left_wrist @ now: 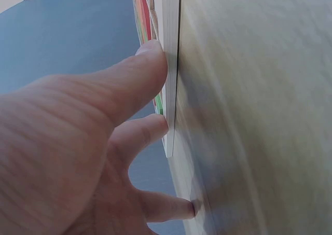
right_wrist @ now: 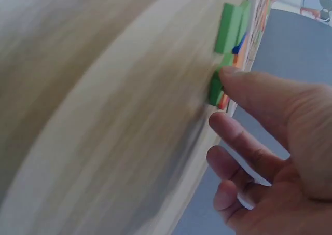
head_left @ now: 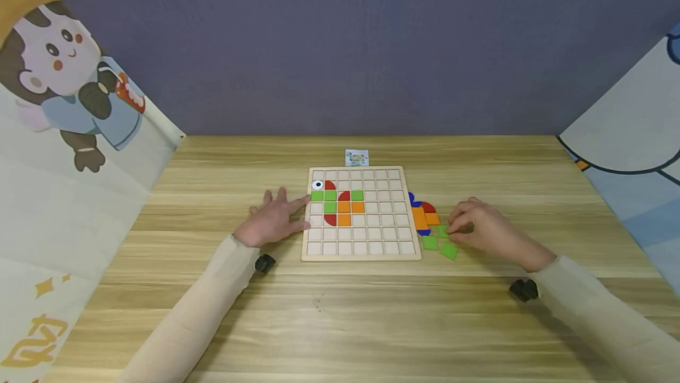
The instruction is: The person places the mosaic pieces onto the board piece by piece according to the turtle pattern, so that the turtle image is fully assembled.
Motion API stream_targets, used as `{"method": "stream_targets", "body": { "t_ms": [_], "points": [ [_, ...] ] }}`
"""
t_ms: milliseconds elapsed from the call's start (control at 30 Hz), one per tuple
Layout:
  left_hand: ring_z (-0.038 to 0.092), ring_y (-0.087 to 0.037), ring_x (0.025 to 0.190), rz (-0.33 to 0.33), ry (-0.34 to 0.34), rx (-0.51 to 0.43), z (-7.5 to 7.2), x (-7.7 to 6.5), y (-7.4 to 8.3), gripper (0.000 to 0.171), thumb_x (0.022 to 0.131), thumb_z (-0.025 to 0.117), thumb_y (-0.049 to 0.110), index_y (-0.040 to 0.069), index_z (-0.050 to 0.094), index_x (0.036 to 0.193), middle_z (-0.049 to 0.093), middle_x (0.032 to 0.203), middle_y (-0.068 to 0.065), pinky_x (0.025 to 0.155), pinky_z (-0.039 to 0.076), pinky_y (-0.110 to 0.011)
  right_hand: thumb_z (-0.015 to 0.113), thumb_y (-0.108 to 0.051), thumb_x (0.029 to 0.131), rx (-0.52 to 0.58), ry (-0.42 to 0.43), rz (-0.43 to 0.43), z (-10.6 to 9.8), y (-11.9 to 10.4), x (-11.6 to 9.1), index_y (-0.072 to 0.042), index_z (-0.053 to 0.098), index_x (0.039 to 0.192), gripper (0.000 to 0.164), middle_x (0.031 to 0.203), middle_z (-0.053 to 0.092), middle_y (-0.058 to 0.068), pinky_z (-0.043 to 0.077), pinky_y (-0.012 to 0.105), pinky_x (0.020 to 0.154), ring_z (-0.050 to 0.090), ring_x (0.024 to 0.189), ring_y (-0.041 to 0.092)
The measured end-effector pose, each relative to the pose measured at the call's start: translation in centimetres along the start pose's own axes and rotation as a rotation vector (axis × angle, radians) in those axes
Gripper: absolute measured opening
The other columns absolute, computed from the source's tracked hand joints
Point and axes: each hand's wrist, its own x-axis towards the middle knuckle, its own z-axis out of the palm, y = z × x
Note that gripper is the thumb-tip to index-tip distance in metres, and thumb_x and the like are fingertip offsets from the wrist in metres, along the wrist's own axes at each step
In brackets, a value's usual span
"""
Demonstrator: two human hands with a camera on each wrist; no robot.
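A light wooden grid board (head_left: 385, 235) lies on the table with green, orange and red tiles and a white eye tile (head_left: 317, 185) in its left cells. My left hand (head_left: 272, 218) is spread at its left side, thumb and index finger touching the frame's edge; another fingertip touches the table. Right of the board, my right hand (head_left: 486, 229) pinches a green square tile (right_wrist: 215, 90) between thumb and index finger at the loose pieces. Two more green squares (head_left: 430, 242) lie beside it. The other right fingers are curled and hold nothing.
Loose orange pieces (head_left: 419, 218), a red quarter-round (head_left: 427, 207) and blue round-edged pieces (head_left: 411, 199) lie along the board's right edge. A small picture card (head_left: 357, 157) lies behind the board. A dark wall panel (head_left: 372, 46) closes off the table's back.
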Motion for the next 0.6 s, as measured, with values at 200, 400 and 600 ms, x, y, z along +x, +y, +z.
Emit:
{"method": "stream_targets", "body": {
  "t_ms": [200,400,600],
  "points": [
    [0.004,-0.059,0.131,-0.004,0.000,-0.002,0.0,0.0,0.1,0.069,0.090,0.052,0.055,0.032,0.026,0.149,0.005,0.150,-0.032,0.086,0.014,-0.081,0.084,-0.006,0.069,0.005,-0.012,0.019,0.0,0.3,-0.2,-0.016,0.078,0.081,0.017,0.089,0.064,-0.006,0.053,0.037,0.073,0.056,0.084,0.016],
    [0.004,-0.059,0.130,0.000,0.000,-0.007,0.0,-0.2,0.1,0.069,0.090,0.052,0.055,0.032,0.024,0.150,0.004,0.150,-0.031,0.087,0.013,-0.080,0.084,-0.010,0.069,0.004,0.056,-0.010,-0.2,-0.4,0.6,-0.016,0.078,0.081,0.016,0.085,0.062,-0.012,0.052,0.032,0.069,0.053,0.081,0.010],
    [0.004,-0.060,0.130,0.006,0.007,-0.009,0.0,-0.1,0.1,0.069,0.090,0.052,0.055,0.032,0.026,0.150,0.004,0.150,-0.032,0.086,0.013,-0.080,0.082,-0.009,0.072,0.096,0.056,-0.149,1.0,-3.1,3.7,-0.014,0.077,0.087,0.015,0.088,0.062,-0.012,0.051,0.029,0.068,0.053,0.082,0.007]
  ]
}}
